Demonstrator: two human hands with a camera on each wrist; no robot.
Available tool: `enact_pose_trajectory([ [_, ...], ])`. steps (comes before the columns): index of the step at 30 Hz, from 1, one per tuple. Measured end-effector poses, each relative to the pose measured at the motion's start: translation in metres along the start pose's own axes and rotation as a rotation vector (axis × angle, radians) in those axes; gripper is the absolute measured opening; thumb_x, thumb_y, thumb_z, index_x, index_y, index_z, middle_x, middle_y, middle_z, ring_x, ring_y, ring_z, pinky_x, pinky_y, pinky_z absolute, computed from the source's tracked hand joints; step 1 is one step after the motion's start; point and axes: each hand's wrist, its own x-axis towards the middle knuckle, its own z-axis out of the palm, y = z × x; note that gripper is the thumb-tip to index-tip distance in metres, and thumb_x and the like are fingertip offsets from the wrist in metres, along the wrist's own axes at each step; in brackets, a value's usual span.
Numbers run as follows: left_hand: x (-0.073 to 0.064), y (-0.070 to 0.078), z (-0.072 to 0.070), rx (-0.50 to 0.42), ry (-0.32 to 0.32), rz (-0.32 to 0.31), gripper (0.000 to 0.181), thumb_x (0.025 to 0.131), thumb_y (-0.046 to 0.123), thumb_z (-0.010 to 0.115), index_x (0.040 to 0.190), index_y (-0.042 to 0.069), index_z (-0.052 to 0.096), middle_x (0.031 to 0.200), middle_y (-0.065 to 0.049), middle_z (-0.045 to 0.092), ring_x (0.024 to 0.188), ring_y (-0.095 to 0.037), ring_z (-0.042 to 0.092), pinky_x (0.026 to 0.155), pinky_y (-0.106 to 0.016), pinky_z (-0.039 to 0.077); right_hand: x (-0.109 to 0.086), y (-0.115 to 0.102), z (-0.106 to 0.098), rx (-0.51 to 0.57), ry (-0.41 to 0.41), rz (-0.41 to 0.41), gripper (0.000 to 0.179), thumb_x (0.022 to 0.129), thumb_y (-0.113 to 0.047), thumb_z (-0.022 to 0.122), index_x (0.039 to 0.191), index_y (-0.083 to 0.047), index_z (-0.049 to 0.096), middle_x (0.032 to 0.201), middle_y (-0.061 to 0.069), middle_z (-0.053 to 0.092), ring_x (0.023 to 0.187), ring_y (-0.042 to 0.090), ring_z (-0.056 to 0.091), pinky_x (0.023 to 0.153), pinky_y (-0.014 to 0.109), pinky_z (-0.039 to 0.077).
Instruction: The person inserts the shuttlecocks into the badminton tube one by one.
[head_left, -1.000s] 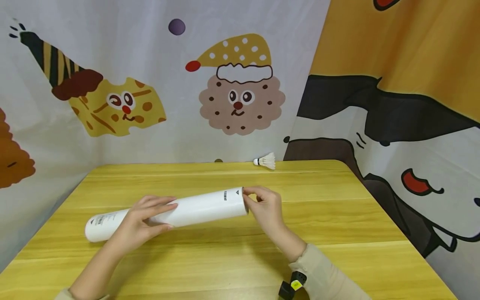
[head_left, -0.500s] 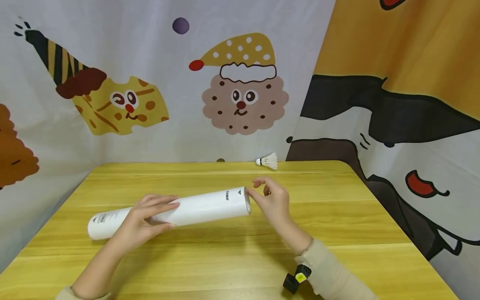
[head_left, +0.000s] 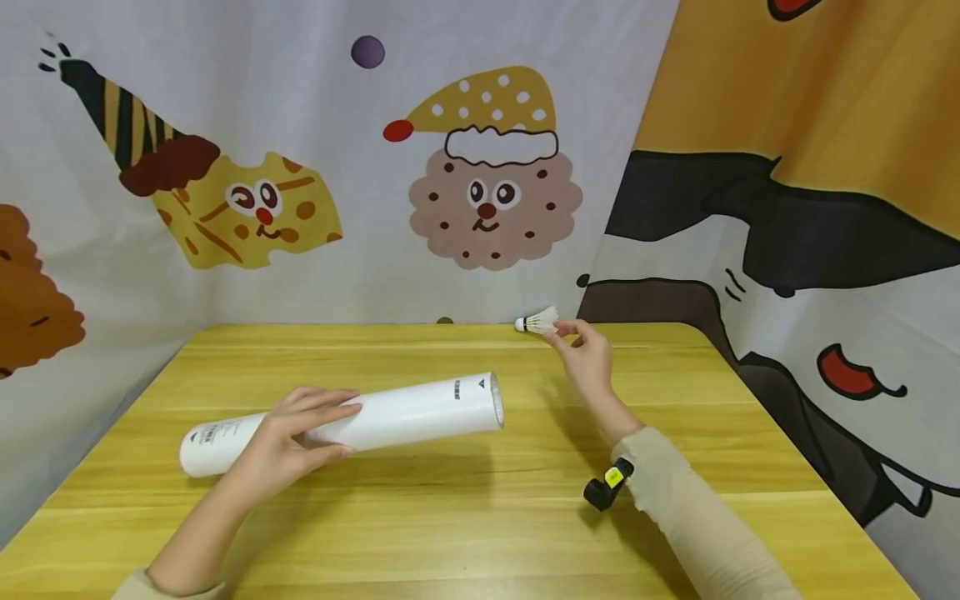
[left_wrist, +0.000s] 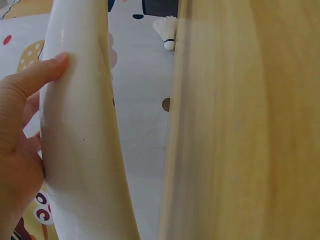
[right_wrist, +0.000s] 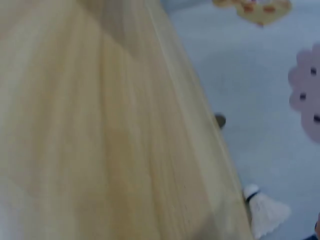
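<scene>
My left hand [head_left: 279, 448] grips a white shuttlecock tube [head_left: 416, 415] round its middle. The tube lies tilted, its open right end raised off the table and its left end low. Up close in the left wrist view, a thumb presses along the tube wall [left_wrist: 85, 135]. A white feather shuttlecock [head_left: 538, 322] lies on its side at the table's back edge, cork to the left. My right hand [head_left: 588, 360] reaches to its feathers, thumb and index finger apart at the skirt. The right wrist view shows the shuttlecock [right_wrist: 266, 214] with only a sliver of hand beside it.
The wooden table [head_left: 420, 533] ends at a back edge close behind the shuttlecock. A curtain printed with cartoon figures [head_left: 300, 125] hangs behind it. A black wrist camera [head_left: 603, 490] sits on my right sleeve.
My right hand has left the tube's open end and moved back and right to the shuttlecock. The left hand and the tube have stayed in place.
</scene>
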Motion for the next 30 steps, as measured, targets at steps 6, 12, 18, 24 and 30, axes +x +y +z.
enact_pose_trajectory([
  [6,0.0,0.0,0.0,0.018,0.003,-0.001,0.055,0.065,-0.001,0.086,0.117,0.005,0.069,0.125,-0.013,0.061,0.108,-0.016,0.048,0.065,-0.019,0.047,0.018,0.024,0.006,-0.082,-0.032,0.14,0.023,0.084,-0.022,0.076,0.1,-0.006,0.071,0.093,0.006,0.068,0.062,0.018,0.05,0.051,0.026,0.038],
  [12,0.0,-0.001,0.0,0.015,-0.001,-0.009,0.055,0.066,-0.001,0.085,0.118,0.006,0.069,0.126,-0.012,0.06,0.109,-0.017,0.047,0.065,-0.019,0.047,0.029,0.042,0.014,-0.11,-0.07,0.224,0.03,0.086,-0.022,0.075,0.109,-0.004,0.068,0.105,0.01,0.067,0.074,0.022,0.056,0.06,0.031,0.041],
  [18,0.0,-0.002,0.0,0.02,-0.002,-0.011,0.054,0.066,-0.001,0.085,0.118,0.006,0.069,0.127,-0.011,0.06,0.109,-0.017,0.048,0.066,-0.019,0.047,0.035,0.057,0.022,-0.065,-0.094,0.281,0.035,0.087,-0.016,0.074,0.116,0.0,0.065,0.113,0.015,0.064,0.106,0.03,0.056,0.083,0.041,0.044],
  [24,0.0,-0.002,-0.001,0.027,-0.002,-0.011,0.055,0.065,-0.001,0.086,0.117,0.006,0.069,0.127,-0.01,0.06,0.109,-0.018,0.048,0.07,-0.019,0.045,0.039,0.062,0.03,-0.002,-0.111,0.362,0.034,0.085,-0.014,0.075,0.115,-0.001,0.066,0.113,0.016,0.066,0.111,0.029,0.055,0.089,0.04,0.042],
  [30,0.001,-0.002,0.0,0.011,-0.004,-0.006,0.055,0.065,-0.002,0.086,0.117,0.004,0.069,0.126,-0.013,0.06,0.109,-0.018,0.048,0.066,-0.019,0.047,0.039,0.065,0.038,-0.01,-0.11,0.43,0.033,0.086,-0.015,0.074,0.116,-0.002,0.067,0.11,0.014,0.067,0.106,0.028,0.057,0.083,0.036,0.044],
])
